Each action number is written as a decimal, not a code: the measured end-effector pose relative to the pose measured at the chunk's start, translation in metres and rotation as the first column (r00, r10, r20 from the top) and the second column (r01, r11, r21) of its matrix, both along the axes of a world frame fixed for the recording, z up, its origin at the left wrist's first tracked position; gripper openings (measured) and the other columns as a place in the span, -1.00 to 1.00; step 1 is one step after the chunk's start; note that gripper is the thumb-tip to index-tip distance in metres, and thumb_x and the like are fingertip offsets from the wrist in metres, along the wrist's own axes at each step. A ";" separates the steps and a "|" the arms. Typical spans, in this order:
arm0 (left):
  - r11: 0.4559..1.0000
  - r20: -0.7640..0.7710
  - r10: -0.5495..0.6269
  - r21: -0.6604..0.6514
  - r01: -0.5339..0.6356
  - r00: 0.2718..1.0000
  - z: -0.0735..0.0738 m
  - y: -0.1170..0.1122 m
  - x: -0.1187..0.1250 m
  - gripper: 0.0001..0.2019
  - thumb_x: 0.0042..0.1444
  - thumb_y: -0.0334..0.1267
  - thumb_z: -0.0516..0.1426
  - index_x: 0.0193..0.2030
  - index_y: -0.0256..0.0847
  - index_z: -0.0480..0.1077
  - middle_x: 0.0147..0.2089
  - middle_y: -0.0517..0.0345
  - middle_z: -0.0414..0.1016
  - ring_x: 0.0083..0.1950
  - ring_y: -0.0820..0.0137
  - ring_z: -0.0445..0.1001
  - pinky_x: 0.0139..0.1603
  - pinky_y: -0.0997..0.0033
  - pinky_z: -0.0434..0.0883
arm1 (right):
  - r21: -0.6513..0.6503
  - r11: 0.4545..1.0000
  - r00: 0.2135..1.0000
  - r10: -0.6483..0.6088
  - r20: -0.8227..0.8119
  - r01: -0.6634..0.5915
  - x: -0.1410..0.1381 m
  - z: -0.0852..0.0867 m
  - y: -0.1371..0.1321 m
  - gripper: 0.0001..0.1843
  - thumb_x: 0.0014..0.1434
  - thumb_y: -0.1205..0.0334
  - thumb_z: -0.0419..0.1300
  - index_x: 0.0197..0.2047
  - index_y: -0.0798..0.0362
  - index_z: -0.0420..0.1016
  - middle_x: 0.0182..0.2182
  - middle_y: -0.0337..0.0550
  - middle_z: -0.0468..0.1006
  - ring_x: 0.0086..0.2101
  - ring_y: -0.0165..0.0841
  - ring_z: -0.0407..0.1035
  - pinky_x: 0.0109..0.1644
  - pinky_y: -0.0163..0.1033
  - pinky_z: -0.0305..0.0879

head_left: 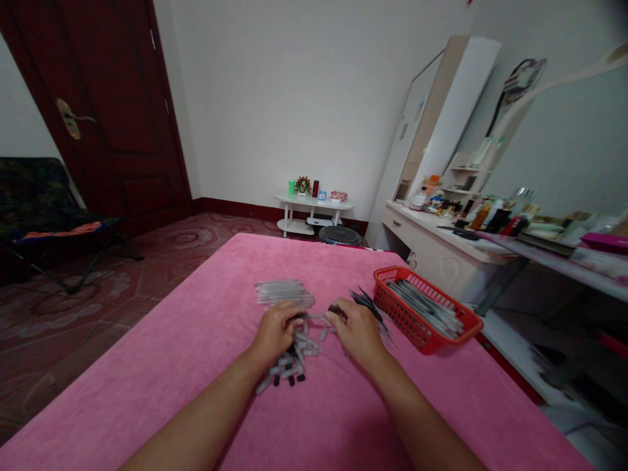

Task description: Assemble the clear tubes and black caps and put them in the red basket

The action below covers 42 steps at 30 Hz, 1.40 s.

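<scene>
My left hand and my right hand face each other over the pink cloth, fingers pinched. A short stretch of clear pen barrel shows between them, its ends hidden in my fingers. Behind my left hand lies a row of clear pen barrels, side by side. Under and beside that hand is a loose heap of clear pen caps, some with black ends. Thin black pen refills are fanned out just beyond my right hand. The small parts are blurred.
A red plastic basket full of pens or pen parts stands at the right of the pink-covered table. Past the table's right edge is a dresser crowded with bottles. A folding chair stands at the left.
</scene>
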State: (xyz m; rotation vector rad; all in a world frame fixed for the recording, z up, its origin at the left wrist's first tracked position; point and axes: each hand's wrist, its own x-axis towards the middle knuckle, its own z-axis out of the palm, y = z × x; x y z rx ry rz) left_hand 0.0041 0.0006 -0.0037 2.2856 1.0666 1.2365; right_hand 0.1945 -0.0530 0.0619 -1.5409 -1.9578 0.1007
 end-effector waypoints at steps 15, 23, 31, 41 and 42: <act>1.000 0.000 -0.016 -0.005 0.016 1.000 -0.003 0.001 0.000 -0.82 0.07 -0.43 0.12 -0.21 -0.20 0.50 -0.27 0.07 0.51 -0.16 0.32 0.42 -0.12 0.31 0.35 | 0.019 1.000 1.000 -0.014 0.023 0.014 0.002 -0.002 0.002 -0.68 0.22 0.14 0.04 -0.49 0.06 0.43 -0.54 -0.22 0.47 -0.51 -0.43 0.29 -0.41 -0.33 0.02; 1.000 -0.018 -0.029 -0.001 0.029 0.999 0.002 0.000 0.000 -0.83 0.06 -0.45 0.12 -0.24 -0.21 0.50 -0.30 0.09 0.50 -0.20 0.34 0.42 -0.15 0.33 0.34 | 0.003 1.000 1.000 0.011 0.002 -0.011 0.003 -0.001 0.002 -0.81 0.17 0.23 0.08 -0.42 0.04 0.46 -0.48 -0.23 0.51 -0.46 -0.42 0.33 -0.38 -0.36 0.05; 1.000 0.006 -0.020 -0.003 0.021 1.000 0.002 -0.001 0.000 -0.80 0.05 -0.47 0.12 -0.22 -0.21 0.50 -0.29 0.08 0.50 -0.20 0.34 0.42 -0.15 0.34 0.35 | -0.014 1.000 1.000 0.025 -0.007 -0.025 0.002 0.001 0.002 -0.82 0.14 0.13 0.14 -0.37 0.04 0.48 -0.47 -0.23 0.53 -0.46 -0.41 0.34 -0.39 -0.35 0.05; 0.999 -0.022 -0.039 -0.011 0.039 0.999 0.002 -0.001 0.000 -0.80 0.05 -0.45 0.11 -0.22 -0.20 0.51 -0.29 0.07 0.50 -0.20 0.34 0.42 -0.15 0.32 0.35 | -0.032 0.999 0.998 -0.012 0.068 0.014 0.001 -0.003 0.000 -0.76 0.18 0.15 0.09 -0.44 0.04 0.46 -0.52 -0.22 0.51 -0.51 -0.43 0.31 -0.45 -0.34 -0.02; 0.999 -0.025 -0.042 -0.009 0.042 0.999 0.002 -0.001 0.000 -0.81 0.06 -0.45 0.11 -0.22 -0.21 0.51 -0.29 0.07 0.50 -0.20 0.34 0.42 -0.15 0.32 0.35 | -0.030 0.999 0.997 -0.016 0.078 0.019 0.001 -0.003 0.000 -0.72 0.19 0.13 0.07 -0.47 0.05 0.45 -0.54 -0.21 0.50 -0.53 -0.43 0.30 -0.46 -0.34 -0.04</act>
